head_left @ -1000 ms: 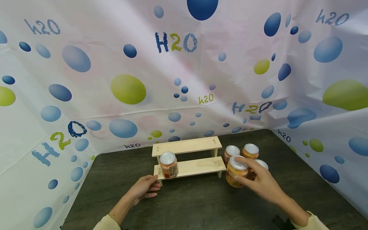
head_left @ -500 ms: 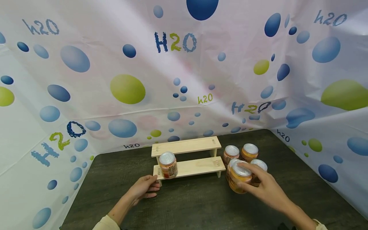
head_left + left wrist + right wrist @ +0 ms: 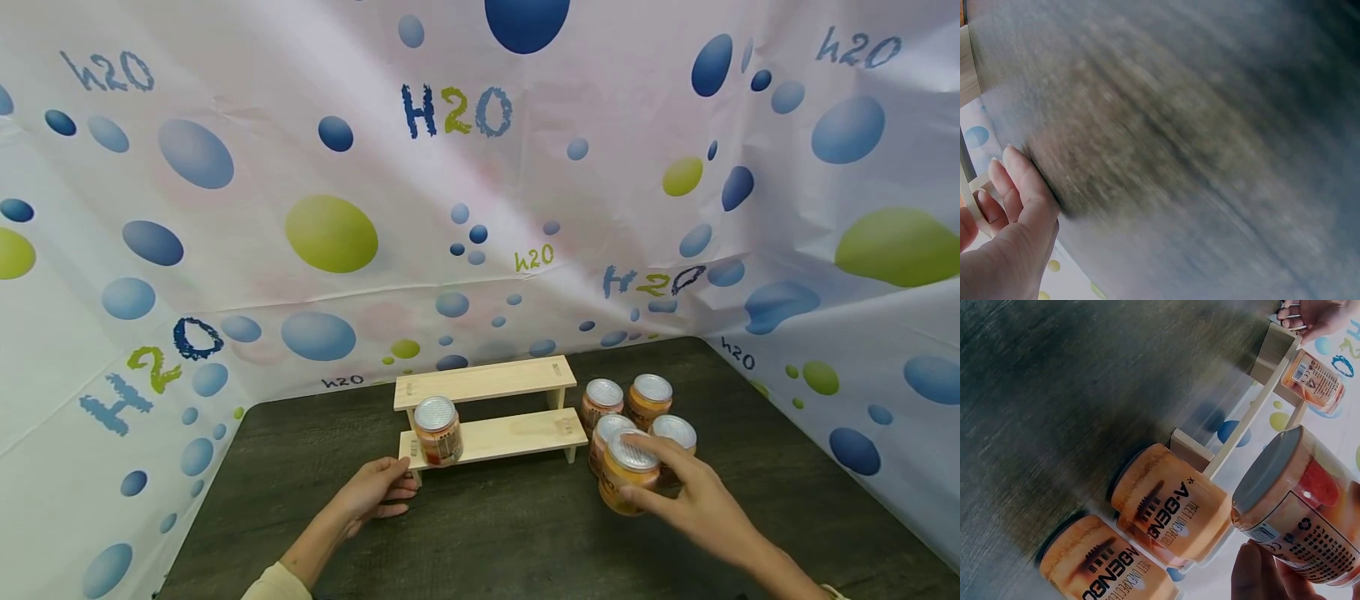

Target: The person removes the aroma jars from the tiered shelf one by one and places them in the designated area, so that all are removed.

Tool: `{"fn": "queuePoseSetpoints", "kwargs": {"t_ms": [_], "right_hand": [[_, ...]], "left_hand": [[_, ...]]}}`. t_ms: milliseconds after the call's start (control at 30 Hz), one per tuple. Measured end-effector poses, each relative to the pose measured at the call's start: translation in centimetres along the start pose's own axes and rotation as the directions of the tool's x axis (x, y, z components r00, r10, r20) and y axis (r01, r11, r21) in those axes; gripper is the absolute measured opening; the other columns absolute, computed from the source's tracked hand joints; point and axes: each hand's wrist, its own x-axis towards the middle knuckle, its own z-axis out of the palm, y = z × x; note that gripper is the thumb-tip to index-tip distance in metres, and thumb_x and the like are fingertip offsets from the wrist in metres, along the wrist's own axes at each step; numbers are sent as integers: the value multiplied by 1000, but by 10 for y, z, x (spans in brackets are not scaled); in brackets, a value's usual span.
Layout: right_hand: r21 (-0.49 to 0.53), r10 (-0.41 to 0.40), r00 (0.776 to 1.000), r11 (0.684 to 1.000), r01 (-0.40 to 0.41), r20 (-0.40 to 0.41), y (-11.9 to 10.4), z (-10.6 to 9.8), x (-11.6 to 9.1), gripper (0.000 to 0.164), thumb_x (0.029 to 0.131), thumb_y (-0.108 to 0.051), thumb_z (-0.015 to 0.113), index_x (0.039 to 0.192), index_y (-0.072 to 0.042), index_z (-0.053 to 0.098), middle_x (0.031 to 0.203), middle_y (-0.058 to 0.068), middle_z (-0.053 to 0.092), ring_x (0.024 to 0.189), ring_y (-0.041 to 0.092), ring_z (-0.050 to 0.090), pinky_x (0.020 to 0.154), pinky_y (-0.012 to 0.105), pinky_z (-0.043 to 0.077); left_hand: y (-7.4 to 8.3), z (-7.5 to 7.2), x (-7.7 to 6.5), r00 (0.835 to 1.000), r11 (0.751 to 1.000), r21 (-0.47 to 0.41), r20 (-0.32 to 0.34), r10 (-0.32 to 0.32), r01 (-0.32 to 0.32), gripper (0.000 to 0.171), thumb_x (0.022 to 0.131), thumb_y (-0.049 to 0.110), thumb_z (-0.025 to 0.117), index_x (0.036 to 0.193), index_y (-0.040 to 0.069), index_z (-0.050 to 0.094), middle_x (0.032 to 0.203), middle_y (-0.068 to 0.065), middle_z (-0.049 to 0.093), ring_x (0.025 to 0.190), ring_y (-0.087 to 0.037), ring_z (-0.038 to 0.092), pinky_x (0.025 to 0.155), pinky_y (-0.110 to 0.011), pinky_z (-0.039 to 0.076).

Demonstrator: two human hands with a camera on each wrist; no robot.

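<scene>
My right hand [image 3: 693, 500] grips an orange-labelled can [image 3: 628, 477] with a silver lid, thumb on the near side and fingers at the top. In the right wrist view the held can [image 3: 1310, 506] is off the table, its grey base showing. Close behind it stand several similar cans [image 3: 650, 396] on the dark table. My left hand [image 3: 375, 492] pinches the left end of the lower step of a pale wooden two-step shelf [image 3: 517, 435], thumb at its edge. One can [image 3: 438, 429] stands upright on that lower step, near the left end.
The shelf's upper step [image 3: 487, 382] sits behind the lower one. A white sheet with blue and green spots [image 3: 330, 233] walls the dark table [image 3: 480, 533] at the back and both sides.
My right hand has drawn the held can slightly toward me and to the right, showing more of the can behind it. The left hand stays on the shelf end.
</scene>
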Motion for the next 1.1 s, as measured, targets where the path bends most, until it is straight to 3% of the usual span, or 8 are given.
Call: {"fn": "queuePoseSetpoints", "kwargs": {"t_ms": [1100], "right_hand": [[-16,57,997,998,-57,43,4,14,-9,58,87,-34,79,140,-29,55,130,3,61,97,-3,55,71,27,54]], "left_hand": [[0,-1,0,1000,1000,-9,15,8,-8,45,107,43,45,113,-1,57,101,-8,64,95,-19,66,79,-37,61]]}}
